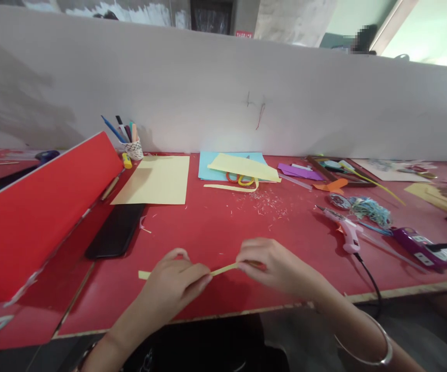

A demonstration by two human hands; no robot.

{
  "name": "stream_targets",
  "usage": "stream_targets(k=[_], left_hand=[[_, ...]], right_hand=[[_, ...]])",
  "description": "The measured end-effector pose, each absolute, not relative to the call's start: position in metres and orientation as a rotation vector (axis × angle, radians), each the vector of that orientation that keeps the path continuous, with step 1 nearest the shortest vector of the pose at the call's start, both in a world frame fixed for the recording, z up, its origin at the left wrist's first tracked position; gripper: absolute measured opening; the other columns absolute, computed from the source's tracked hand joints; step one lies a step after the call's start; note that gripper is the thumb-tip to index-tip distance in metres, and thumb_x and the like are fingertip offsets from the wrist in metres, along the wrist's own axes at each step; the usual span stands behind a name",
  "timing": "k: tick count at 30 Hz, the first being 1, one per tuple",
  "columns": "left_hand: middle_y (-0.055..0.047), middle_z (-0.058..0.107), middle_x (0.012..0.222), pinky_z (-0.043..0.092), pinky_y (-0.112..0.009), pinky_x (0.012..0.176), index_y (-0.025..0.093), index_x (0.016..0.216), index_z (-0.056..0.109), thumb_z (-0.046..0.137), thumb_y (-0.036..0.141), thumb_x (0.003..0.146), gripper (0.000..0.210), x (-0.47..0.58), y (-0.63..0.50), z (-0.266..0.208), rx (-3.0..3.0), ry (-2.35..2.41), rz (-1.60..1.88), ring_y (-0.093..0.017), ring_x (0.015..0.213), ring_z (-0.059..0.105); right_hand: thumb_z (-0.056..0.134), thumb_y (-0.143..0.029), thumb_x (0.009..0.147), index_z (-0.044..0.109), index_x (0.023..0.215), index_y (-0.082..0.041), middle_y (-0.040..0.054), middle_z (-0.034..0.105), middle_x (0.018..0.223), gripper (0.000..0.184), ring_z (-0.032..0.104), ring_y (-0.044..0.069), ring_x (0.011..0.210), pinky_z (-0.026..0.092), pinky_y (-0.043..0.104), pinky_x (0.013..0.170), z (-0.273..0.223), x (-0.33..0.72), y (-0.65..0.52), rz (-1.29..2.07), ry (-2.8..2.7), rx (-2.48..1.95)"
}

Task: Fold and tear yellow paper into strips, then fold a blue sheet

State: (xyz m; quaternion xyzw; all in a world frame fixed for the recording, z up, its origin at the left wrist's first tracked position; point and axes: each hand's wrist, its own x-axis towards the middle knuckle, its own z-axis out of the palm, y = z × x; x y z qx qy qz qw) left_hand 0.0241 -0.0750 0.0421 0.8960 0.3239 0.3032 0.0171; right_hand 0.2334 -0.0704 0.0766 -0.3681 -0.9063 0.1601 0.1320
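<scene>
A narrow yellow paper strip [224, 269] stretches between my two hands, just above the front part of the red table. My left hand [177, 279] pinches it between thumb and fingers, and its free end sticks out to the left. Closed on the strip's other end is my right hand [264, 262], whose fingers hide that end. Behind the hands, scissors [245, 181] with red and yellow handles lie partly under a folded yellow paper [242, 165]. A longer curved yellow strip [229, 188] rests in front of them.
At left stand a red board [53, 206] and a pen cup [132, 149]. A black phone [117, 232] lies beside a yellow sheet [161, 178]. To the right are a pink glue gun [345, 230] with its cord, a purple power strip [420, 248] and a dark-framed tray [363, 181]. A white partition [192, 93] rises behind.
</scene>
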Motion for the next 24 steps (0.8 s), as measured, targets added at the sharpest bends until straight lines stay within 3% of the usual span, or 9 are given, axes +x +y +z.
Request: stream_targets(k=[4, 8, 13, 20, 24], left_hand=[[0.006, 0.050, 0.043, 0.035, -0.021, 0.050, 0.018, 0.061, 0.051, 0.032, 0.020, 0.085, 0.031, 0.028, -0.073, 0.043, 2.701, 0.995, 0.848, -0.008, 0.039, 0.040], [0.005, 0.044, 0.041, 0.031, -0.018, 0.045, 0.018, 0.053, 0.044, 0.032, 0.022, 0.084, 0.034, 0.036, -0.074, 0.045, 2.559, 1.002, 0.821, -0.008, 0.041, 0.039], [0.006, 0.048, 0.042, 0.032, -0.018, 0.047, 0.018, 0.058, 0.049, 0.032, 0.024, 0.085, 0.033, 0.037, -0.078, 0.041, 2.507, 0.942, 0.819, -0.008, 0.043, 0.041], [0.006, 0.050, 0.040, 0.033, -0.017, 0.046, 0.019, 0.060, 0.054, 0.033, 0.030, 0.086, 0.036, 0.020, -0.076, 0.045, 2.396, 1.031, 0.735, -0.007, 0.042, 0.043], [0.007, 0.047, 0.038, 0.034, -0.016, 0.046, 0.018, 0.052, 0.050, 0.032, 0.032, 0.085, 0.040, -0.002, -0.076, 0.050, 2.362, 1.122, 0.671, -0.006, 0.040, 0.044]], right_hand=[[0.039, -0.019, 0.077, 0.057, 0.072, -0.016, 0.0033, 0.056, 0.071, 0.019, 0.046, 0.012, 0.065, 0.035, 0.026, 0.067, 0.072, 0.219, -0.076, 0.088, -2.590, -1.018], [0.036, -0.015, 0.071, 0.050, 0.055, -0.016, -0.0017, 0.047, 0.048, 0.022, 0.032, 0.008, 0.045, 0.027, 0.023, 0.048, 0.061, 0.203, -0.079, -0.064, -2.572, -0.946], [0.036, -0.014, 0.063, 0.045, 0.049, -0.017, -0.0051, 0.041, 0.043, 0.016, 0.021, 0.007, 0.042, 0.018, 0.020, 0.043, 0.056, 0.208, -0.076, -0.004, -2.506, -0.959], [0.035, -0.011, 0.057, 0.038, 0.047, -0.017, -0.0069, 0.032, 0.044, 0.012, 0.020, 0.005, 0.043, 0.018, 0.019, 0.044, 0.056, 0.233, -0.070, 0.171, -2.482, -1.039], [0.034, -0.009, 0.057, 0.035, 0.046, -0.017, -0.0065, 0.028, 0.043, 0.013, 0.018, 0.006, 0.042, 0.018, 0.019, 0.044, 0.052, 0.256, -0.063, 0.098, -2.456, -1.135]])
